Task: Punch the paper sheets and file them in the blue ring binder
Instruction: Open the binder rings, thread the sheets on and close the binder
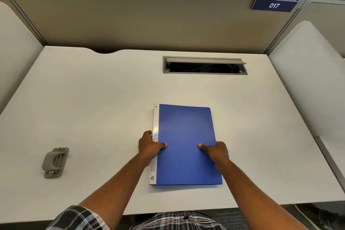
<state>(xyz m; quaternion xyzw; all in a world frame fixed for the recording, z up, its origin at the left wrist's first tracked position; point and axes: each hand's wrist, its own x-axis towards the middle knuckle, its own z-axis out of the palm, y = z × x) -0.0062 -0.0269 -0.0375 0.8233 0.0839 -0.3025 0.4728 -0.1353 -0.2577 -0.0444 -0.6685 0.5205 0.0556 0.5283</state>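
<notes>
White cubicle desk (93,99). Blue ring binder (186,136) closed, flat at centre — your left hand (149,147) grips its spine edge, right hand (216,152) its opposite edge. Punch (55,162) idle at 9 o'clock. No sheets visible — whether filing is finished or unstarted, can't tell.

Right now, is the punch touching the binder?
Apart. The head view shows the punch far left of the binder, with bare desk between them.
</notes>
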